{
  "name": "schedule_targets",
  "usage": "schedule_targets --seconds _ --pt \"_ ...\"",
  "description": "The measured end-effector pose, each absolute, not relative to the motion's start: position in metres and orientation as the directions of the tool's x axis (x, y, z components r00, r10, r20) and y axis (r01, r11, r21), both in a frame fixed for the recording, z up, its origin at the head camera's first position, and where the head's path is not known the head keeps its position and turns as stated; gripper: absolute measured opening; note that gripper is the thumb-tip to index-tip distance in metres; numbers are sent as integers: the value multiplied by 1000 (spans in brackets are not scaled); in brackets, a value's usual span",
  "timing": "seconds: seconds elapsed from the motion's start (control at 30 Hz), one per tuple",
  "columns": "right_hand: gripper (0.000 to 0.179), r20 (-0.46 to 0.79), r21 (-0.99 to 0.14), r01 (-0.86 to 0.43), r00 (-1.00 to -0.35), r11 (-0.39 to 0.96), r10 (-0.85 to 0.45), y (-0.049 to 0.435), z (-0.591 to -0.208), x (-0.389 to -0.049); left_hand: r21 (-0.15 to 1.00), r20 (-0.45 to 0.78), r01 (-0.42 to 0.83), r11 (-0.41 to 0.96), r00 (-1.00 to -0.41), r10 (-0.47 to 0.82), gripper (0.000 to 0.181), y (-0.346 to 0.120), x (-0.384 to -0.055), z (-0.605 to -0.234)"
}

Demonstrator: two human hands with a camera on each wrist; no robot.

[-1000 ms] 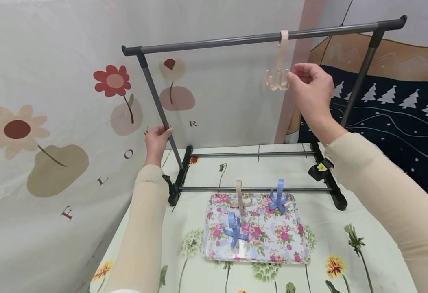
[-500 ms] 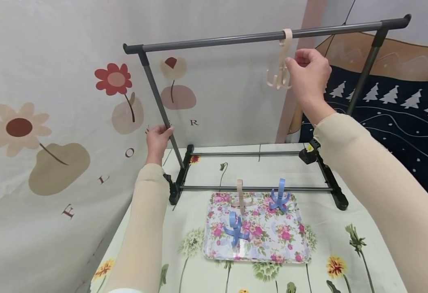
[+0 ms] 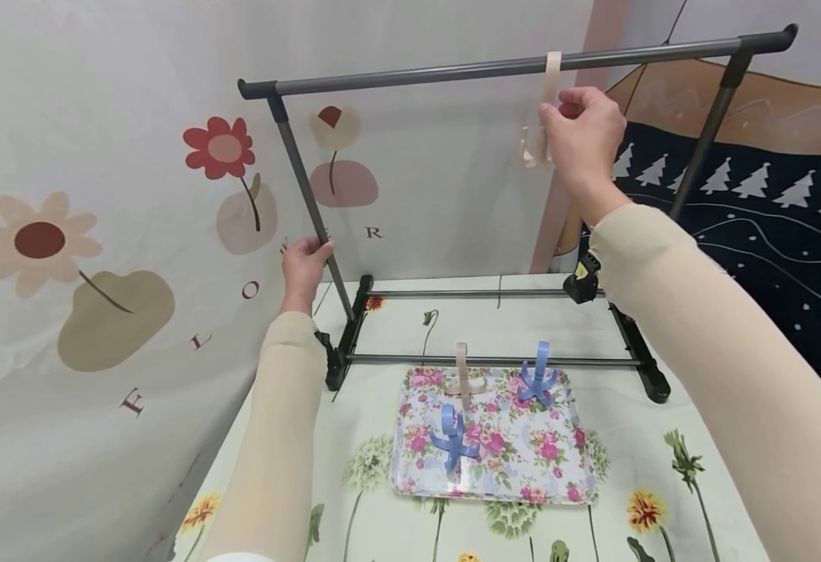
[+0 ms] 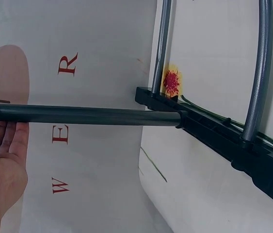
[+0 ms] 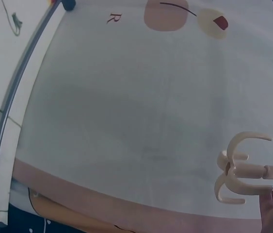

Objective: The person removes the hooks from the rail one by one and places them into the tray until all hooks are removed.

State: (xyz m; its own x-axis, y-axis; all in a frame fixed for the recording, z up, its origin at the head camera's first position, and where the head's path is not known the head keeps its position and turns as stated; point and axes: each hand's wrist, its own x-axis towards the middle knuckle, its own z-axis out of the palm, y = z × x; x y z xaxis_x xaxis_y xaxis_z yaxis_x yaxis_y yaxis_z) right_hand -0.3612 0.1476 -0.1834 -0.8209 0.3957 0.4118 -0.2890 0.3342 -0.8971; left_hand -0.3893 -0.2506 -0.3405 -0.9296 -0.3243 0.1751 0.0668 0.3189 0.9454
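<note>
My left hand [image 3: 302, 269] holds the left upright [image 3: 298, 164] of a dark grey metal rack. In the left wrist view, the thumb is on one side of that pole and the fingers of the hand [image 4: 3, 172] are behind it. A beige multi-prong hook [image 3: 553, 72] hangs over the rack's top bar [image 3: 410, 77], right of the middle. My right hand [image 3: 584, 140] pinches its stem between thumb and fingers, partly covering it. In the right wrist view, the curved prongs of the hook [image 5: 250, 170] show beside the fingertips.
A floral tray [image 3: 516, 476] lies before the rack, bearing a beige hook [image 3: 462, 367] and two blue hooks, one front left [image 3: 453, 445], one back right [image 3: 540, 378]. The rack's black feet [image 3: 652, 375] stand on the flower-print cloth. A patterned curtain [image 3: 453, 195] hangs behind.
My right hand has moved from beside the hook's prongs up and left onto its stem, and the hook has turned. The left hand keeps its hold on the upright.
</note>
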Motion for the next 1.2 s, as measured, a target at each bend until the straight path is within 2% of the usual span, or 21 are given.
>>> schedule_targets --seconds 0.4,1.2 --pt "38 384 -907 -242 -814 346 437 147 -182 -368 951 167 66 303 -931 -323 32 -249 -389 -342" --pt "36 417 -887 -233 -776 399 473 145 -187 -372 950 172 71 304 -933 -317 34 -246 -390 -343"
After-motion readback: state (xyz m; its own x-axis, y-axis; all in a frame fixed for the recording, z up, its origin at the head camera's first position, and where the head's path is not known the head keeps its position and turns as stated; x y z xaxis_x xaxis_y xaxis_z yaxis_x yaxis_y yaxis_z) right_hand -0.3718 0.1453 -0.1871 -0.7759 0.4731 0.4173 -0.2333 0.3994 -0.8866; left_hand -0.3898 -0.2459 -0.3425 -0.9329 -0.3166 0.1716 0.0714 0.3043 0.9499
